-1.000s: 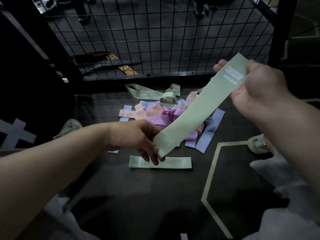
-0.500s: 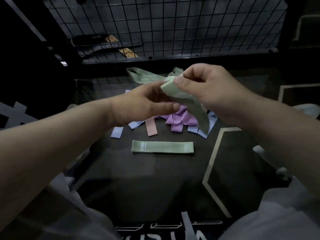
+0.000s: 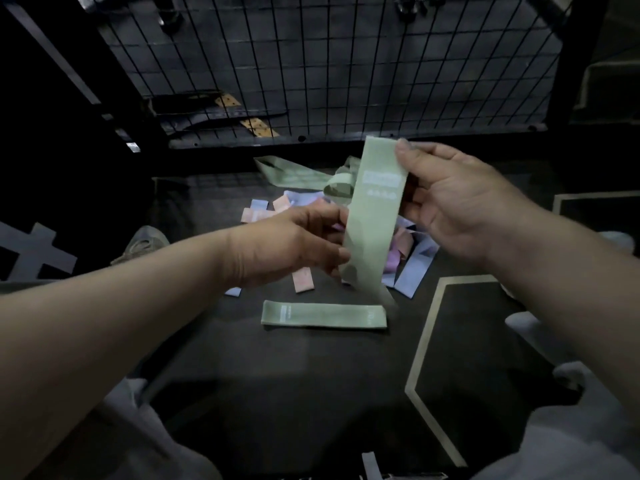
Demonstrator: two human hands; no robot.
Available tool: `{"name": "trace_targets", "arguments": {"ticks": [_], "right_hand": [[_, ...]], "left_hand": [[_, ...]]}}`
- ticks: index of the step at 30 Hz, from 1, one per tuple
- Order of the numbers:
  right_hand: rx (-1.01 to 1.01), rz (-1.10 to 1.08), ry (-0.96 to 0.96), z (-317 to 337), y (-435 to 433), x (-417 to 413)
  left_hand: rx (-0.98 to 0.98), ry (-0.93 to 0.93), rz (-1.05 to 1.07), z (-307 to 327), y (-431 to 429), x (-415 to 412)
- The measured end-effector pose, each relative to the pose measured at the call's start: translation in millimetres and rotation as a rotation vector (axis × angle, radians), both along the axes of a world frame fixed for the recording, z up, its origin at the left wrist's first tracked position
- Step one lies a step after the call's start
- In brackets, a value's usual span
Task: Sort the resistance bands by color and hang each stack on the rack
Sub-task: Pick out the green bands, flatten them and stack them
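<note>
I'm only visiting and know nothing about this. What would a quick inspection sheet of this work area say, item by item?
Surface: dark floor mat with a pale tape line.
Job's things: held green band raised in both hands; flat green band on the mat, nearest the person; loose green bands crumpled near the rack.
Clutter: unsorted pile of pink, purple and blue bands beyond the flat one.
Hands: left hand pinches the held band's lower part; right hand grips its upper end.
Cables: nothing seen.
Surroundings: black wire-grid rack beyond the pile; a shoe at left.
</note>
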State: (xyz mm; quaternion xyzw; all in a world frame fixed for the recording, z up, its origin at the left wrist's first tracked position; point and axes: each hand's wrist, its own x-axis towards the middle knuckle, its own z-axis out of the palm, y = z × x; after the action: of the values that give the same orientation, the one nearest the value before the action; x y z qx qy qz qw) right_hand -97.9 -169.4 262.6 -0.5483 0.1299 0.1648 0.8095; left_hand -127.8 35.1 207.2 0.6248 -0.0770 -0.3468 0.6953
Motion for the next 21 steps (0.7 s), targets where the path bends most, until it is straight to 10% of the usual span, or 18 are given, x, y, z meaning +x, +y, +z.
{"name": "trace_targets", "arguments": {"ticks": [21], "right_hand": [[-0.452,0.075,-0.088,-19.3,-9.0,4.3]], "left_hand": [[0.187,-0.01,0.04,6.3,21.5,-3.1]]}}
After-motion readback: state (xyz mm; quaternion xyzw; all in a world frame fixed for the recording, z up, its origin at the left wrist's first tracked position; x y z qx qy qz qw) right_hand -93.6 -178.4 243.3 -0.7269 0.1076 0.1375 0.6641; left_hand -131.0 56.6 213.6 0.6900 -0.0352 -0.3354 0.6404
